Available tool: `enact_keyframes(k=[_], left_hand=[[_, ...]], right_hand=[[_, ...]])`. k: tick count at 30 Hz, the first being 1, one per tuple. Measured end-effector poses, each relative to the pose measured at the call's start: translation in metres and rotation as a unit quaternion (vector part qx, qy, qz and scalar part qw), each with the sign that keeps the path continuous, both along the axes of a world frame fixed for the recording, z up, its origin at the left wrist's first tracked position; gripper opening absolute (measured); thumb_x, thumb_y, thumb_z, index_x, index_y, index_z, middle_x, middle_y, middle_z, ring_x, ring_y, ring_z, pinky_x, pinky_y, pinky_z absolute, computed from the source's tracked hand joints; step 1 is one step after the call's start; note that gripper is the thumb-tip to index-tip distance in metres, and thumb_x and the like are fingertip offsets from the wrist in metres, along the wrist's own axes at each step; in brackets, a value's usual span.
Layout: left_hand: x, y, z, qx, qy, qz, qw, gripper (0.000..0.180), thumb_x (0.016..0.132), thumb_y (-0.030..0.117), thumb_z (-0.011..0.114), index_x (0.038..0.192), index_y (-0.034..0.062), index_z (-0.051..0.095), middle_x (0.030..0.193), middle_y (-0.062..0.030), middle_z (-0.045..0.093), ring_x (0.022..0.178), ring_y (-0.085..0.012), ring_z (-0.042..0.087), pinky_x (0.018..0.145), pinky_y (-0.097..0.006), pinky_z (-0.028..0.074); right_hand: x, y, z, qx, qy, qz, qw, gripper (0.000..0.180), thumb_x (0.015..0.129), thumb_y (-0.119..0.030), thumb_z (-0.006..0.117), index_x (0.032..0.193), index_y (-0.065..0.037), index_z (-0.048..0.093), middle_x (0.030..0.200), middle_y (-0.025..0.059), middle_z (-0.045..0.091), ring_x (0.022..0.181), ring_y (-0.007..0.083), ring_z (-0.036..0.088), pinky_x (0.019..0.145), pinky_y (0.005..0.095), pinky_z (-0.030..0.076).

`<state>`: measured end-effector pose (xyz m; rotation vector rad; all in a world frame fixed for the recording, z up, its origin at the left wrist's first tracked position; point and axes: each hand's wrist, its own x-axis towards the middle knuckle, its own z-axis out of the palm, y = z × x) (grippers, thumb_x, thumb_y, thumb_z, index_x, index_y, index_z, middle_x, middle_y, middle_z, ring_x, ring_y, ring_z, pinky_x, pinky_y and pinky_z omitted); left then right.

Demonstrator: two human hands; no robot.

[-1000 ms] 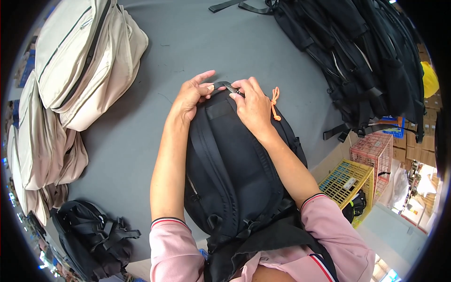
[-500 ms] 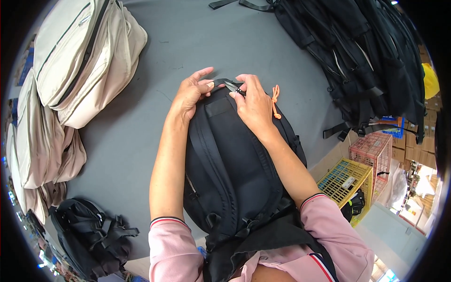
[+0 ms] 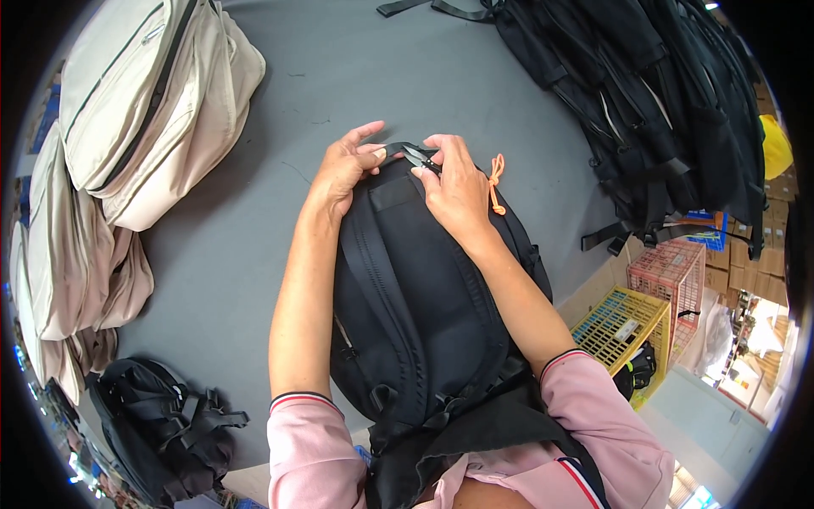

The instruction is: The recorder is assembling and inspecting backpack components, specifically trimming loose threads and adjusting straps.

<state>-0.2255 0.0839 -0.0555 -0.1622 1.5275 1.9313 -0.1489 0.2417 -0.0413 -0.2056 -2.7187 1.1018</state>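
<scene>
A black backpack [image 3: 424,297] lies back-side up on the grey table [image 3: 407,76], its top end pointing away from me. My left hand [image 3: 343,165] pinches the black carry loop [image 3: 398,150] at the top of the pack. My right hand [image 3: 458,187] holds small thread snips [image 3: 421,157], their blades at that loop. An orange zipper cord [image 3: 494,182] hangs just right of my right hand.
Several beige backpacks [image 3: 144,110] are stacked at the left. A heap of black backpacks [image 3: 670,110] fills the upper right. Another black bag [image 3: 161,428] lies at the lower left. Yellow [image 3: 623,327] and pink [image 3: 674,271] crates stand on the floor at the right.
Both hands stay at the top of the pack. The right hand has shifted slightly, and the snips now sit at the carry loop.
</scene>
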Motion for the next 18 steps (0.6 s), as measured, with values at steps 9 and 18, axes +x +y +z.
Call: enact_keyframes(k=[9, 18], left_hand=[[0.0009, 0.0006, 0.0019, -0.020, 0.006, -0.001, 1.000, 0.053, 0.080, -0.003, 0.058, 0.131, 0.0010, 0.046, 0.097, -0.0083, 0.065, 0.070, -0.0063, 0.048, 0.065, -0.019, 0.041], [0.0014, -0.0005, -0.0027, -0.038, 0.011, 0.013, 0.999, 0.048, 0.082, -0.001, 0.056, 0.129, 0.0017, 0.048, 0.096, -0.0073, 0.063, 0.073, -0.0084, 0.049, 0.069, -0.020, 0.041]], right_hand=[[0.0023, -0.0003, 0.0052, -0.018, -0.028, 0.000, 0.999, 0.031, 0.080, -0.007, 0.062, 0.106, -0.005, 0.047, 0.103, 0.0093, 0.056, 0.080, 0.0268, 0.062, 0.063, 0.0399, 0.049], [-0.0003, 0.0027, 0.0009, -0.046, -0.032, -0.006, 0.998, 0.032, 0.078, -0.008, 0.066, 0.105, -0.005, 0.049, 0.097, 0.0099, 0.056, 0.080, 0.0265, 0.061, 0.066, 0.0397, 0.048]])
